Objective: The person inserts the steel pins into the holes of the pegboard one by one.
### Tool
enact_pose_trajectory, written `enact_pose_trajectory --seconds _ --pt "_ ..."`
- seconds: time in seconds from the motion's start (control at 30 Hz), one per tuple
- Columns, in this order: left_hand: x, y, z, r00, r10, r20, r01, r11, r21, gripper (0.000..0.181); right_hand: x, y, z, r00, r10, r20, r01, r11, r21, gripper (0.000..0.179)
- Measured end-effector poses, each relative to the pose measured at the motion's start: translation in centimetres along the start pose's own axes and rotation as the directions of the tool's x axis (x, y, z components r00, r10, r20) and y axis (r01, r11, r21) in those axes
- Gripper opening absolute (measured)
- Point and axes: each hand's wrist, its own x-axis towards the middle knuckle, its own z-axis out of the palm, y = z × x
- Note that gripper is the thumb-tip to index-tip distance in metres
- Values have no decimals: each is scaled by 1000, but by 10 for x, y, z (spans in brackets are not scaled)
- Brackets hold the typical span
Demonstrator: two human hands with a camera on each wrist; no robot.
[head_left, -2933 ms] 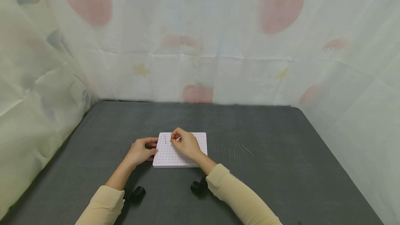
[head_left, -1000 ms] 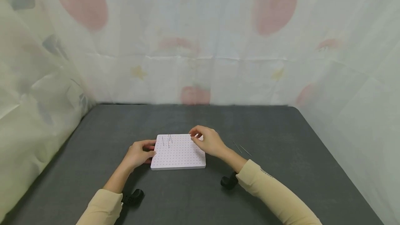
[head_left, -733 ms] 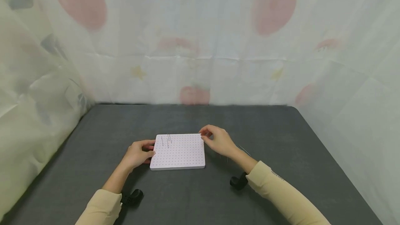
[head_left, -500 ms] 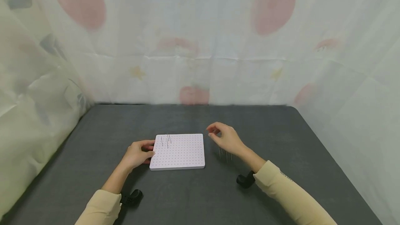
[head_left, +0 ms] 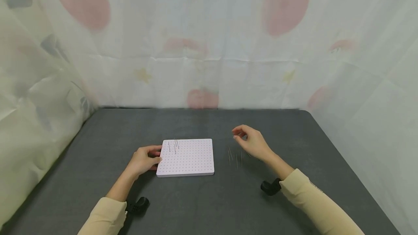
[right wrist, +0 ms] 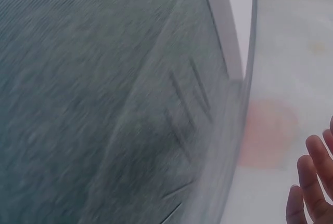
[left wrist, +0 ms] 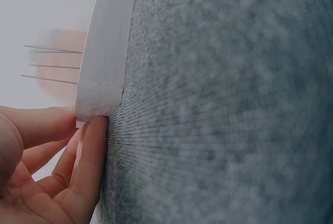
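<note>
On the table (head_left: 196,206) sits the pegboard (head_left: 192,163); my left hand (head_left: 143,159) grips its left edge, fingers bent; my right hand (head_left: 254,143) hovers half-curled, empty. Hasty pinching could scatter the loose pins (head_left: 241,159).

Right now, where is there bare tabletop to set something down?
Bare table: between the white pegboard and curtain; between the wrist cameras; right of the right sleeve. Crowded: between pegboard and right forearm, where loose pins lie; the pegboard's left edge, gripped by the left hand.
</note>
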Motion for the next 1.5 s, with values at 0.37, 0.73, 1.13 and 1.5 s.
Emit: enact_pose_trajectory --seconds 0.37,0.73,1.13,1.5 --pt "0 -1 -1 1000 -1 12 1 1000 -9 51 -18 25 -15 998 49 -42 -51 998 -37 21" --pt "2 -1 0 1000 0 9 0 1000 -2 51 -34 46 -17 992 122 -25 -123 991 -51 22" --pt "2 -2 0 1000 -3 6 3 1000 5 51 -47 56 -11 978 184 94 -176 981 -86 19" --pt "2 -1 0 1000 0 10 0 1000 5 51 -50 61 -9 970 192 152 -171 976 -138 10"
